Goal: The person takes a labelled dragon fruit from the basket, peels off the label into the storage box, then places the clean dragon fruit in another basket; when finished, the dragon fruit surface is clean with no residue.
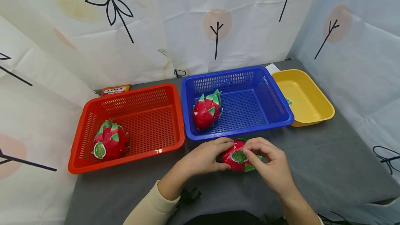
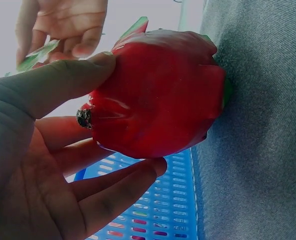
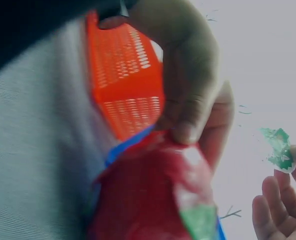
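Note:
On the grey table, in front of the blue basket, my left hand (image 1: 204,157) grips a red dragon fruit (image 2: 160,95) with green-tipped scales. Its thumb and fingers lie around the fruit's side, near the dark stem end. Between thumb and fingertips, my right hand (image 1: 270,160) pinches a green leaf-patterned sticker (image 3: 279,150) with a pale edge, held close above the fruit. Whether the sticker still touches the skin cannot be told. A second dragon fruit (image 1: 206,112) lies in the blue basket (image 1: 240,130). Another dragon fruit (image 1: 114,141), bearing a green oval sticker (image 1: 99,150), lies in the red basket (image 1: 179,124).
A yellow basin (image 1: 303,96) stands right of the blue basket, with a small green sticker (image 1: 289,101) at its left side. Behind the red basket lies an orange snack packet (image 1: 115,89). Patterned white cloth (image 1: 187,20) hangs along the back and sides.

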### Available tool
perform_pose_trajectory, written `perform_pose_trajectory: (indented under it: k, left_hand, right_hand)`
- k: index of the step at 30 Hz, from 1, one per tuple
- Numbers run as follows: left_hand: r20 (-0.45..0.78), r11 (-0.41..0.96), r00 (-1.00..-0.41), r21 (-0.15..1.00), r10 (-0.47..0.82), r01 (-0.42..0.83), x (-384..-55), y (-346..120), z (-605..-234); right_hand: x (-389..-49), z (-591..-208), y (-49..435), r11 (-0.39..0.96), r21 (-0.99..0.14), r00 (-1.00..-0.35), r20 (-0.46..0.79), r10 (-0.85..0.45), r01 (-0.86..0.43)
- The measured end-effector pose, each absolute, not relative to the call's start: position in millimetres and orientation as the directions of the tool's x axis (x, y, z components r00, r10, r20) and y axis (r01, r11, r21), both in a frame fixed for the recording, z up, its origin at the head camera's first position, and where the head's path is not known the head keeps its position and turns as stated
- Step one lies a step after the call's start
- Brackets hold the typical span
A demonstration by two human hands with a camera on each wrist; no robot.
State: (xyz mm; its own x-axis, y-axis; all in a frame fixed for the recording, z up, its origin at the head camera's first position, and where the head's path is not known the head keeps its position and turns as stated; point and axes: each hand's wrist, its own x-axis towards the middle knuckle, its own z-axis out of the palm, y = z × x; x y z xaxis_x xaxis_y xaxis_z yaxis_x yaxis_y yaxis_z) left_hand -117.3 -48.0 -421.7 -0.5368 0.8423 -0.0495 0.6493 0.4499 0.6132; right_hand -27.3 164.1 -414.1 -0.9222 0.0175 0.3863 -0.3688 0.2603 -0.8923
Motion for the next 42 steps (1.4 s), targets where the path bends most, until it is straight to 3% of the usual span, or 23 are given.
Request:
perform_pose_trajectory:
  k: [11,21,28,35,42]
  left_hand:
    - [-0.082,0.48,-0.543,0.588,0.836,0.651,-118.0,-47.3,-421.0]
    - [-0.078,0.473,-0.538,0.591,0.839,0.653,-117.9,-48.4,-421.3]
    - [-0.071,0.465,-0.53,0.587,0.845,0.663,-117.9,-48.2,-422.8]
    - [-0.062,0.463,-0.531,0.583,0.845,0.668,-118.5,-48.2,-422.7]
    - [-0.057,0.459,-0.525,0.571,0.849,0.681,-118.6,-48.4,-422.6]
  right_hand:
    - [-39.9,-386.6,184.7,0.017,-0.961,-0.925,0.271,0.267,-0.277]
    - [-62.7,-372.6,220.3,-0.043,-0.955,-0.818,0.229,0.527,-0.294]
    - [-78.2,-378.5,258.2,-0.126,-0.958,-0.736,0.11,0.668,-0.258]
    - [-96.5,-388.2,305.3,-0.19,-0.976,-0.681,-0.067,0.729,-0.108]
    - [-112.9,-403.9,345.4,-0.094,-0.981,-0.707,-0.187,0.682,0.17]
